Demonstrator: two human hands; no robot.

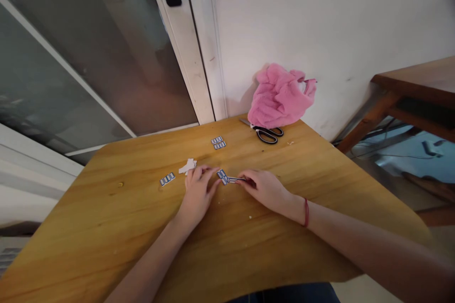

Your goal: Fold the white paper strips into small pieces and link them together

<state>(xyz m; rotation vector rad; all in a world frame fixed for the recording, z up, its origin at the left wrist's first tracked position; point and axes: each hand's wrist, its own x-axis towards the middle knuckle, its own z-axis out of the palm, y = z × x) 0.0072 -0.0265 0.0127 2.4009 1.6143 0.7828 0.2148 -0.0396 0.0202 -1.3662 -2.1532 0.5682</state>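
My right hand [265,188] pinches a thin paper strip with dark edges [233,180] between thumb and fingers, just above the wooden table. The strip's left end meets a small blue-and-white printed label piece [222,176]; I cannot tell if they are joined. Beside that piece is my left hand [199,181], thumb and index finger apart at its left edge, gripping nothing I can make out. White paper scraps [187,166] lie by the left fingertips. Another short label strip [167,179] rests further left, and a small label block [218,142] lies farther back.
Black-handled scissors [266,133] lie at the table's back, partly under a pink fluffy cloth [280,97] against the wall. A tiny yellowish object [121,184] is on the left of the table [142,246]. A sliding glass door stands behind; a wooden desk [401,90] is at right.
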